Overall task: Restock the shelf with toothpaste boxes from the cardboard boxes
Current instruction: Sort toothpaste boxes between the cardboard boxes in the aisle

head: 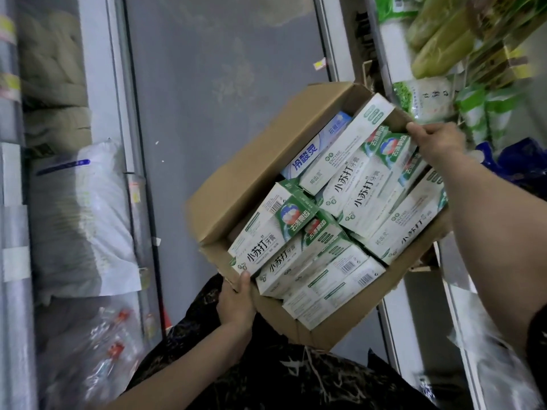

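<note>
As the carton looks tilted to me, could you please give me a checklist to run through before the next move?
1. Left hand grips the carton at its near corner: ok.
2. Right hand grips the far rim: ok.
3. Carton level: not ok, it tilts.
4. Toothpaste boxes inside the carton: ok, though loosely piled, with one poking past the rim.
5. Free space on the shelf: cannot tell; only green packets show there.
</note>
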`<state>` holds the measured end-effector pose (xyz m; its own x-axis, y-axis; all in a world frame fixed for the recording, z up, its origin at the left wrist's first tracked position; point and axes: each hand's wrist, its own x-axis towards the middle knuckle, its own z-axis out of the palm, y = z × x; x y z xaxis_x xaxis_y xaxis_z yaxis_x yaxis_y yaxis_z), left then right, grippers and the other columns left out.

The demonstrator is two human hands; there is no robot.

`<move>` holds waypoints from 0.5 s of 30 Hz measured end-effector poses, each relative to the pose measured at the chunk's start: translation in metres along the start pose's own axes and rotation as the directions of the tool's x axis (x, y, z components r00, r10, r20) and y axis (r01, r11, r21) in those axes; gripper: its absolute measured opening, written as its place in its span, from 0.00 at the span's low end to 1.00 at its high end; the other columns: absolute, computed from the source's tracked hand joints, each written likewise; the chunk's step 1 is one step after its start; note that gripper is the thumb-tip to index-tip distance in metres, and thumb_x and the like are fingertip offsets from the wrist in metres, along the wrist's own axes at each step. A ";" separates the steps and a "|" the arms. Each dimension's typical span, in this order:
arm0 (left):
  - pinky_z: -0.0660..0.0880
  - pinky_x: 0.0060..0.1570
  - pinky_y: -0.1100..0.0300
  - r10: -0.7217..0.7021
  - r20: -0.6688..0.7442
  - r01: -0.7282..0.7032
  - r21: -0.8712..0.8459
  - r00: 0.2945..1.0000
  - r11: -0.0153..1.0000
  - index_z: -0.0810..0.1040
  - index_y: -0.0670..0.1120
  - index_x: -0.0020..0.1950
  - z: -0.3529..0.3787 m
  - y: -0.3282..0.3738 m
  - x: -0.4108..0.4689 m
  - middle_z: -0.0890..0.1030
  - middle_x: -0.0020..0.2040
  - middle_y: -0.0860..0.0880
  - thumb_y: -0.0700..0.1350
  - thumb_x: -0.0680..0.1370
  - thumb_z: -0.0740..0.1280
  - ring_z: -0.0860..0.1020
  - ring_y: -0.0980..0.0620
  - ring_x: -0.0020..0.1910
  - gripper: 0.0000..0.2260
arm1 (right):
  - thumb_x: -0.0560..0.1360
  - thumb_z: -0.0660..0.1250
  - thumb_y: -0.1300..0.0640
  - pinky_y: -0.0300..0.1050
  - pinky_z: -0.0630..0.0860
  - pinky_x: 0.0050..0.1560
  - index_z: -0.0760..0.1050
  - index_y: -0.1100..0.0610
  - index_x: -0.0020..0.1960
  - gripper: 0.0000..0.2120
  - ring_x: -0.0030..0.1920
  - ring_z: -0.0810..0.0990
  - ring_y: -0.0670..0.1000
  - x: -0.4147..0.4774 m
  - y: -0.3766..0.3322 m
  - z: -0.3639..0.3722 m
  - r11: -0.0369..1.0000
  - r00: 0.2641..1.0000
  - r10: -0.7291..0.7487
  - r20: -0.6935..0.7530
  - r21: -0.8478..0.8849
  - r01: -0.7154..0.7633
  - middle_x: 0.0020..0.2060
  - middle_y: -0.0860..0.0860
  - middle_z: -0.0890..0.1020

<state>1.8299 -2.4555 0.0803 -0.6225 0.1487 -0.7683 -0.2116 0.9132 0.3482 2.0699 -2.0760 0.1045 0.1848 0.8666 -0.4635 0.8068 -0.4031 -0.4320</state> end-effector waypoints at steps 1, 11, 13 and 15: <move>0.72 0.58 0.53 0.018 -0.019 -0.018 0.008 1.000 1.000 0.75 0.45 0.66 -0.001 0.000 0.001 0.79 0.61 0.44 0.55 0.81 0.60 0.76 0.42 0.59 0.19 | 0.79 0.64 0.41 0.46 0.71 0.56 0.81 0.56 0.62 0.22 0.50 0.76 0.56 0.000 -0.001 0.000 1.000 1.000 0.001 -0.011 -0.020 -0.001 0.49 0.56 0.80; 0.73 0.52 0.52 0.193 -0.065 -0.176 0.213 0.979 0.961 0.79 0.40 0.57 -0.025 0.032 0.033 0.81 0.53 0.40 0.51 0.83 0.58 0.77 0.39 0.54 0.17 | 0.83 0.56 0.42 0.54 0.70 0.51 0.78 0.64 0.57 0.26 0.52 0.77 0.66 -0.025 0.033 -0.011 0.972 0.995 0.067 -0.072 -0.220 -0.081 0.51 0.67 0.79; 0.74 0.52 0.51 0.284 -0.018 -0.265 0.306 0.959 0.914 0.79 0.39 0.55 -0.035 0.054 0.047 0.81 0.53 0.39 0.52 0.83 0.57 0.78 0.38 0.53 0.18 | 0.83 0.54 0.42 0.58 0.71 0.59 0.76 0.68 0.61 0.29 0.59 0.75 0.70 -0.039 0.052 -0.014 0.964 0.989 0.102 -0.111 -0.234 -0.125 0.57 0.72 0.76; 0.73 0.47 0.52 0.367 0.049 -0.358 0.367 0.929 0.858 0.78 0.39 0.53 -0.043 0.082 0.063 0.81 0.52 0.38 0.52 0.83 0.57 0.78 0.38 0.52 0.18 | 0.82 0.55 0.41 0.60 0.71 0.61 0.75 0.67 0.63 0.29 0.61 0.74 0.71 -0.057 0.072 -0.014 0.959 0.972 0.170 -0.160 -0.201 -0.201 0.59 0.72 0.76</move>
<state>1.7406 -2.3873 0.0833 -0.6194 0.4915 -0.6122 0.3181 0.8700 0.3766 2.1254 -2.1506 0.1108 0.4067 0.8210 -0.4007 0.8493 -0.5014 -0.1653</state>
